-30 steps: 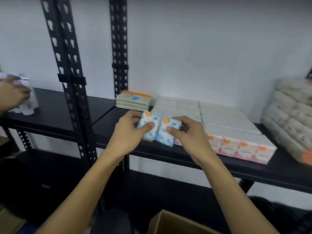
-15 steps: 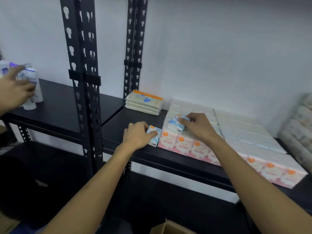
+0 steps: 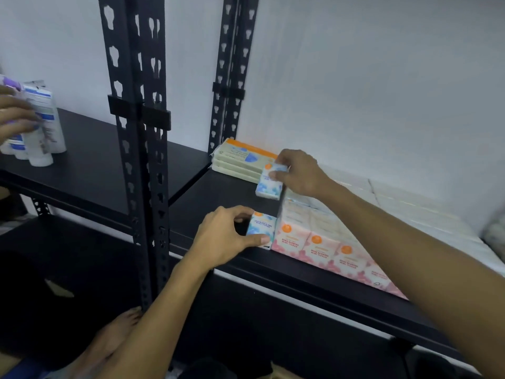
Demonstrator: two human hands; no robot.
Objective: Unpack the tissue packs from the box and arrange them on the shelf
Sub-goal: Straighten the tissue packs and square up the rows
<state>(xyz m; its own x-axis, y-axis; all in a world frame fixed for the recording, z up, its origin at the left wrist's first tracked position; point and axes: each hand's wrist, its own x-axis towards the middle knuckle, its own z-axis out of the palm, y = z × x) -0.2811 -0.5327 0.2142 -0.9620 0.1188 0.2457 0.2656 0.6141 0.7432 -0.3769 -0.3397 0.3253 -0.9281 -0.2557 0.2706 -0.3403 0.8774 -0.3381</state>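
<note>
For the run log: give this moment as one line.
left hand grips front blue pack | right hand holds rear blue pack | both on shelf

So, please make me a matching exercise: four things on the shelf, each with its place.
Things:
1. blue pack in left hand
2. blue pack in right hand
3. pink packs
4. green stack

Places:
A. back corner by the post
B. front edge, beside the pink row
C. long row along the front edge
D. further back, near the green stack

Pairs: 1-B, 2-D, 3-C, 4-A

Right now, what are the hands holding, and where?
Left hand: front blue tissue pack, by its left end. Right hand: rear blue tissue pack, by its top end.
</note>
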